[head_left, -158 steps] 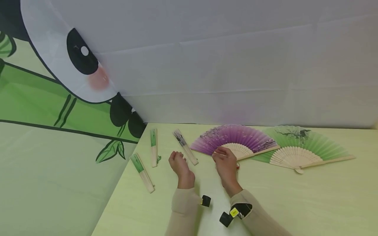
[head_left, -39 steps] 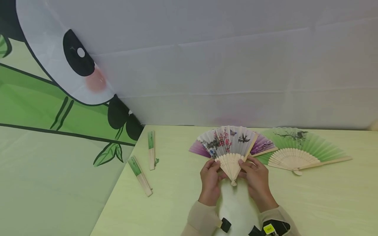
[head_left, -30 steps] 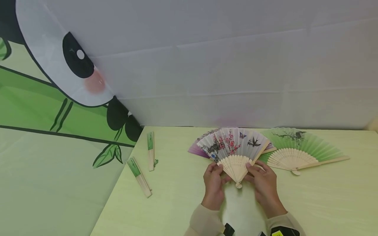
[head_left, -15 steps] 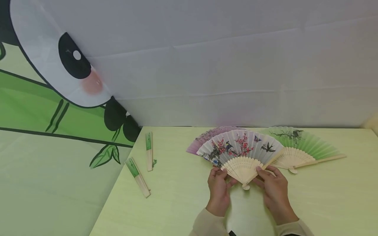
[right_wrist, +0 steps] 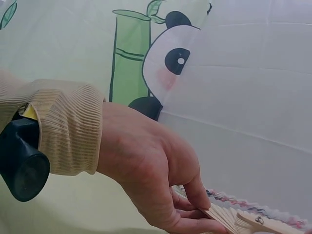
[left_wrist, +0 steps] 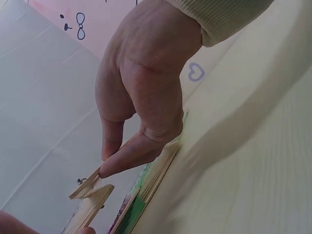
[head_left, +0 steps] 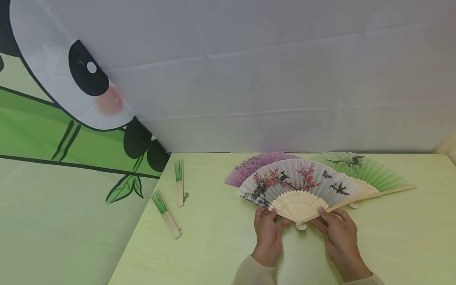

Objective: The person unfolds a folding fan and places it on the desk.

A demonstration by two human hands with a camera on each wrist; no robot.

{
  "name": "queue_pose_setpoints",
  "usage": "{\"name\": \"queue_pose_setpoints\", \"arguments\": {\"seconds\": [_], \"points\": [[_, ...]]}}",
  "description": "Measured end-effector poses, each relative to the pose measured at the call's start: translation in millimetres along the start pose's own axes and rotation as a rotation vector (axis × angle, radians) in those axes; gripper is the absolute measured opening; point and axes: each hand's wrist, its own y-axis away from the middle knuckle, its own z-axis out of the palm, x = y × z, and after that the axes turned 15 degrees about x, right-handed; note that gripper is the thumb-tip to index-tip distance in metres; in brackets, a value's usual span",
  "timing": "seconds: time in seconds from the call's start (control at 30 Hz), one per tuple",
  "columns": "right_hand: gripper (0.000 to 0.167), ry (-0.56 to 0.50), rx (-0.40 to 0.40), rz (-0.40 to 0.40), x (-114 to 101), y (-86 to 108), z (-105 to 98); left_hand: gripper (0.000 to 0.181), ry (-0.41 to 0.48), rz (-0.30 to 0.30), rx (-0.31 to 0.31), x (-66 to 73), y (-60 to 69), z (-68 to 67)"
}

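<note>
A white folding fan [head_left: 299,202] with red blossoms and birds is spread wide above the table. My left hand [head_left: 267,239] pinches its left outer rib, and my right hand [head_left: 343,243] pinches the right one, with the pivot between them. In the left wrist view, the left hand's [left_wrist: 146,83] fingertips meet the fan's wooden end [left_wrist: 92,207]. The right wrist view has the right hand [right_wrist: 151,170] gripping the ribs [right_wrist: 224,214] between thumb and fingers. Behind the white fan, partly covered, are a spread purple fan [head_left: 246,170] and a spread green fan [head_left: 381,174].
Two folded green fans, one upright in view [head_left: 179,182] and one slanted [head_left: 166,215], lie on the left of the pale table [head_left: 213,245]. A grey-white backdrop [head_left: 267,79] with a printed panda and bamboo stands behind and left.
The folded fan with the dark pattern has left its place on the table; both hands hold a white fan. It has spread from narrow to wide as the hands moved apart and rightward.
</note>
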Motion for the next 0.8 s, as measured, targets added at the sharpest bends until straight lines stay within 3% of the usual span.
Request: {"name": "queue_pose_setpoints", "arguments": {"seconds": [0.5,0.8], "points": [[0.012,0.024,-0.033,0.032,9.3,4.3,-21.2,0.010,-0.014,-0.021,0.061,-11.6,17.4,-8.8],[0.005,0.058,-0.054,0.068,13.8,4.1,-35.0,0.009,-0.016,-0.057,0.052,-15.0,26.4,-16.9]]}}
